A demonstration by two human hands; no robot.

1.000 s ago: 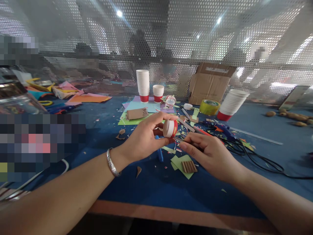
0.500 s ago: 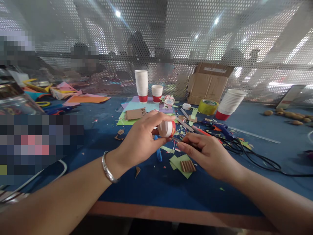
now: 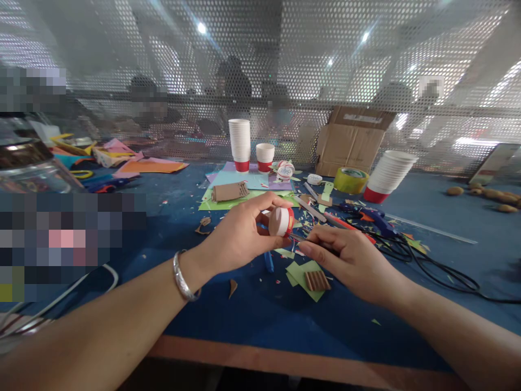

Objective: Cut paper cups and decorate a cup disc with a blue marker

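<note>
My left hand (image 3: 240, 233) is closed round a small white paper cup with a red band (image 3: 280, 221), held on its side above the blue table, its bottom facing me. My right hand (image 3: 350, 260) is closed on a thin tool, apparently a blade or scissors (image 3: 299, 237), whose tip touches the cup's lower edge. Just below the hands, a small piece of brown corrugated card (image 3: 316, 280) lies on a green paper scrap (image 3: 299, 271). A silver bracelet (image 3: 182, 276) sits on my left wrist.
Behind stand a stack of cups (image 3: 239, 144), a single cup (image 3: 265, 157), a tilted cup stack (image 3: 386, 175), a yellow tape roll (image 3: 350, 179), a cardboard box (image 3: 353, 140) and a glue gun (image 3: 370, 214) with black cable (image 3: 431, 266). Coloured paper sheets (image 3: 232, 187) and scraps litter the table. A perforated metal screen (image 3: 260, 81) closes the back.
The cup has turned in my left hand, so that its bottom faces me more squarely. The right hand's tool stays at its lower edge. The view shifted slightly.
</note>
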